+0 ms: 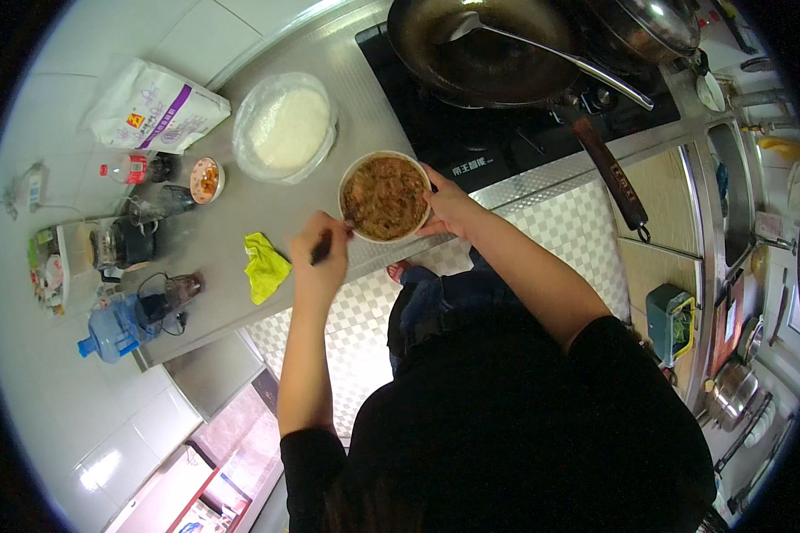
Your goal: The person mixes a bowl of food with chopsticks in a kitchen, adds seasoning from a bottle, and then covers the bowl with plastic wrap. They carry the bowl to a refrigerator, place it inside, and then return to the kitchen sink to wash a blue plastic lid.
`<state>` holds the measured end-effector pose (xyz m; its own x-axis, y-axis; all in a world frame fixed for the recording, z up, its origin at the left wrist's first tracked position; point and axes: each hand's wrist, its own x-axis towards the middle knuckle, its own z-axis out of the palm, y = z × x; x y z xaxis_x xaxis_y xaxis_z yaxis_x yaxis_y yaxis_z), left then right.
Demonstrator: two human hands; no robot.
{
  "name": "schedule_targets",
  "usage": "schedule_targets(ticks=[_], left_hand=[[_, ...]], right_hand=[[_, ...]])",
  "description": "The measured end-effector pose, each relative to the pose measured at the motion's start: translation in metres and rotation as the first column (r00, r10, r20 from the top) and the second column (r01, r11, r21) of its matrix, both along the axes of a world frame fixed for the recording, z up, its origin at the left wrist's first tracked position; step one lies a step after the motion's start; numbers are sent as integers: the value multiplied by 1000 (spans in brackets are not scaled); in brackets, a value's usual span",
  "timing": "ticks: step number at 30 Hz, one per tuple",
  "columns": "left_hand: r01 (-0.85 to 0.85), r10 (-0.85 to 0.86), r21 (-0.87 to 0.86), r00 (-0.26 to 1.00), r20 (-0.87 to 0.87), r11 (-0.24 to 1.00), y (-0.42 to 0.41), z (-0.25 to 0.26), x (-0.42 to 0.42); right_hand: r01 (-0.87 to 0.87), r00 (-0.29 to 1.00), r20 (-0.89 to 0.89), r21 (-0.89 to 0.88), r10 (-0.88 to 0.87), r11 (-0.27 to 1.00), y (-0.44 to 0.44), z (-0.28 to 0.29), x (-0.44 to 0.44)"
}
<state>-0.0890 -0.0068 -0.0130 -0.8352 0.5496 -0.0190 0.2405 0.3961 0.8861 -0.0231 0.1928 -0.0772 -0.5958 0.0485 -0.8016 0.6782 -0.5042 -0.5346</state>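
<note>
A white bowl [344, 222] of brown, minced-looking food [385, 196] is near the counter's front edge. My right hand [448, 205] grips its right side, fingers along the outer wall. At the bowl's lower left, my left hand [321, 248] is closed around a dark-handled utensil [321, 248]. The utensil's far end is at or in the food, and I cannot tell what kind it is. Behind the bowl, to the left, a plastic-covered bowl [241, 150] holds a pale white mass like dough [292, 128]. A yellow-green cloth [265, 268] lies crumpled left of my left hand.
A wok [500, 73] with a metal spatula [563, 56] sits on the black cooktop [463, 143], its wooden handle [610, 172] jutting past the front edge. Along the wall are a white bag [163, 110], a cola bottle [130, 169], a small bowl [207, 180] and a blue water jug [113, 328].
</note>
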Motion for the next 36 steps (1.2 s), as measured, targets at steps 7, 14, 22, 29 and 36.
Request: schedule_targets(ticks=[7, 14, 22, 29, 36], left_hand=[[-179, 163, 176, 981, 102, 968, 18, -7, -6], [56, -53, 55, 997, -47, 997, 18, 6, 10], [200, -232, -213, 963, -136, 956, 4, 23, 10], [-57, 57, 14, 998, -23, 998, 1, 0, -20], [-79, 57, 163, 989, 137, 983, 26, 2, -4]], right_hand=[[-19, 1000, 10, 0, 19, 1000, 0, -3, -1], [-15, 1000, 18, 5, 15, 1000, -4, -2, -2], [-10, 1000, -5, 5, 10, 1000, -2, 5, 2], [4, 1000, -16, 19, -4, 1000, 0, 2, 3], [-27, 999, -20, 31, 28, 999, -6, -3, 1]])
